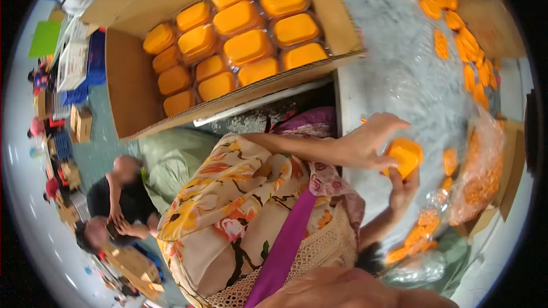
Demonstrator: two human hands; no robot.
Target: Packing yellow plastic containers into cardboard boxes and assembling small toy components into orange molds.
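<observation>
My right hand [403, 187] grips a small orange plastic box [405, 157] with rounded corners, thumb on one side and fingers on the other. Just beside it, my left hand [368, 140] has its fingers stretched out past the box. The left thumb reaches the box's near edge and seems to touch it. Both hands are above a pale grey worktable [385, 74]. To the left stands an open cardboard carton [128, 91], holding rows of orange-topped boxes [248, 47] in clear plastic.
Loose orange plastic pieces [471, 45] lie along the table's far side. A clear bag of orange parts [479, 165] leans at the right, with more orange pieces [419, 234] below it. On the left, a person in dark clothes [120, 205] sits near a green sack [171, 165].
</observation>
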